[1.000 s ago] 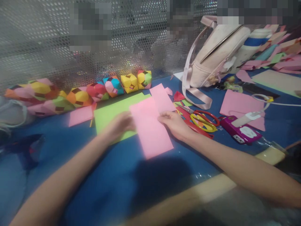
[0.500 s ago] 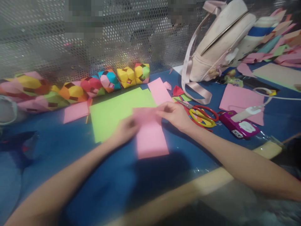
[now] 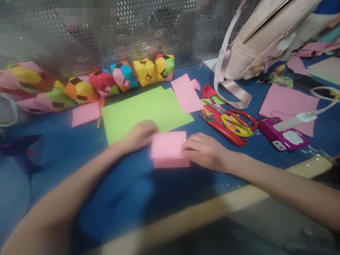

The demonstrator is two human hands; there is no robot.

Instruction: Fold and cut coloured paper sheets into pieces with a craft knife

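A pink paper sheet (image 3: 168, 147) lies folded over on the blue table (image 3: 111, 198), its top flap nearly meeting the lower edge. My left hand (image 3: 139, 134) presses on the sheet's left edge with curled fingers. My right hand (image 3: 205, 150) holds down the right edge, fingers bent onto the paper. A green sheet (image 3: 143, 111) lies flat just behind the pink one, partly under my left hand.
A row of coloured paper cubes (image 3: 124, 76) lines the perforated metal wall. Red-and-yellow scissors (image 3: 228, 124), a magenta phone (image 3: 283, 136), loose pink sheets (image 3: 186, 94) and a beige backpack (image 3: 260, 46) lie to the right. The wooden table edge (image 3: 212, 209) runs in front.
The far end of the pink sheet was lifted and brought toward me, so the sheet now lies folded in half. Both hands moved nearer and now press it flat.
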